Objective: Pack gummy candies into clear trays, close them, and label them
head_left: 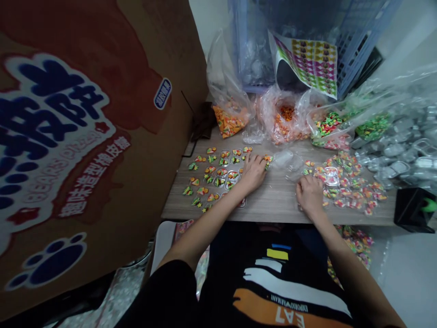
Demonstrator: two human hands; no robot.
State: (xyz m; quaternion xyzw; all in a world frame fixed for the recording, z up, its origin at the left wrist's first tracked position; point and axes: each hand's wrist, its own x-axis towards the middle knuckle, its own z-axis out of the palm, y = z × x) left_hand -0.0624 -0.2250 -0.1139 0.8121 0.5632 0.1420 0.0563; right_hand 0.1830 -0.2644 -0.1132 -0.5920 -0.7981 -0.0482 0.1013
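Observation:
My left hand (253,172) lies palm down among small colourful pieces, its fingers apart and its fingertips close to a small orange and green group of pieces (268,160). Around it, rows of red, yellow and green pieces (221,172) sit on the table, some in clear plastic shells (233,175). My right hand (310,195) rests near the table's front with its fingers curled in; what they hold, if anything, is hidden. Beside it spreads a heap of clear cases with colourful pieces inside (344,193). One clear case (331,176) lies on top of the heap.
Open bags of orange pieces (232,120) and green pieces (373,126) line the back. A blue crate (252,86) stands behind, with a printed sheet (314,64) against it. Clear empty shells (406,146) and a black tape dispenser (413,212) are at right. A large carton (143,136) blocks the left.

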